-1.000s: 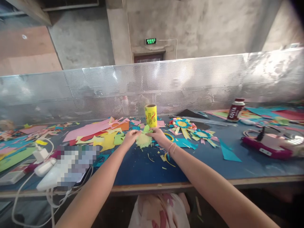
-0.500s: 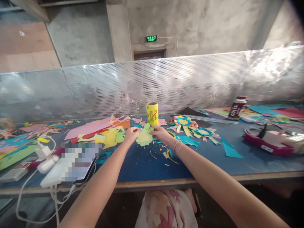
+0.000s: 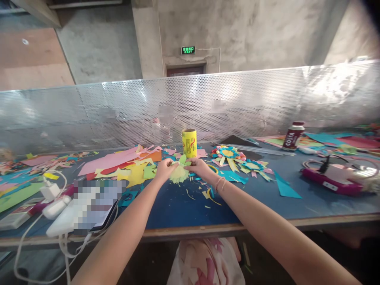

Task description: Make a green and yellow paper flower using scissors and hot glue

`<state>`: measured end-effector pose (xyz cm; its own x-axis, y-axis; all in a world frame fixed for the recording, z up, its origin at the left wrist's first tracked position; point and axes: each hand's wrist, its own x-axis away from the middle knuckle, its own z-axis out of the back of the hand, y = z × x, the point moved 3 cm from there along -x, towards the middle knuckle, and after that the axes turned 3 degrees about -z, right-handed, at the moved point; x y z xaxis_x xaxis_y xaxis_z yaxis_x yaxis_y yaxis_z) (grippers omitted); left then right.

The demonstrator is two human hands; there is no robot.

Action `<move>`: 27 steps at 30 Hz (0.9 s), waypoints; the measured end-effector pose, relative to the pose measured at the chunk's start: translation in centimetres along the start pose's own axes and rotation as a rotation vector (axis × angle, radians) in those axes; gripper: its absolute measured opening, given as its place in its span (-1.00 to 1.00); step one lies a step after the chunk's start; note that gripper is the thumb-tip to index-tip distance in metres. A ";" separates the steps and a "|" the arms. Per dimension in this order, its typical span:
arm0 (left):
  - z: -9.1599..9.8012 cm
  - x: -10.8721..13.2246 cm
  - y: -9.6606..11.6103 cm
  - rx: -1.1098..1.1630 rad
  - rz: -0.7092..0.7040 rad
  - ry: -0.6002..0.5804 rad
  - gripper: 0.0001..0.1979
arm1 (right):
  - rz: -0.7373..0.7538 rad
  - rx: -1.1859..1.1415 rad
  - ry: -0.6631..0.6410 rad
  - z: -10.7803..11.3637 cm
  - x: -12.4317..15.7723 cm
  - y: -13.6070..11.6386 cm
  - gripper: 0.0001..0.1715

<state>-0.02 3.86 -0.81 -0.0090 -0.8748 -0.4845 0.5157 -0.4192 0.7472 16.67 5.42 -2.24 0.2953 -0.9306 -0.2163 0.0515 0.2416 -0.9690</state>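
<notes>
Between my two hands is a pale green paper piece [image 3: 179,174] with a fringed, round edge, and brighter green leaf-like paper [image 3: 184,160] stands at its top. My left hand [image 3: 166,169] pinches its upper left side. On the right, my right hand [image 3: 198,166] has its fingers closed on the green leaf-like part. A yellow cardboard tube [image 3: 189,143] stands upright just behind the hands. Colourful paper flowers [image 3: 228,152] with ribbon-like tails lie to the right of my right hand.
Paper scraps [image 3: 135,174] cover the table's left side. A tablet [image 3: 101,206] and white cables lie at the front left. A bottle [image 3: 293,136] stands at the back right, near a purple power strip [image 3: 332,182]. A perforated metal screen [image 3: 237,103] runs behind.
The view has shifted slightly. The pale green piece looks a little more tilted, and my left fingers have moved inward over its top edge.
</notes>
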 end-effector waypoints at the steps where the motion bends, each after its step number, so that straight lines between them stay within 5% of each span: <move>1: 0.0 0.0 0.0 -0.010 -0.012 0.001 -0.66 | 0.007 0.010 0.000 -0.1 0.0 0.1 -0.55; 7: -0.2 0.0 0.4 0.023 -0.088 -0.055 -0.63 | 0.073 0.116 0.096 -0.4 0.2 -0.1 -0.63; 14: -0.7 0.3 0.6 0.154 -0.044 -0.163 -0.62 | 0.036 -0.026 0.116 0.1 0.1 -0.3 -0.61; 27: -0.2 -0.4 -0.5 0.093 -0.052 -0.098 -0.67 | -0.057 -0.075 0.104 0.1 0.5 -0.7 -0.62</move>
<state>-0.13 4.47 -1.11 -0.1195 -0.8687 -0.4807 0.4304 -0.4816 0.7634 16.91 4.83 -1.63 0.1933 -0.9667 -0.1677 -0.0071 0.1695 -0.9855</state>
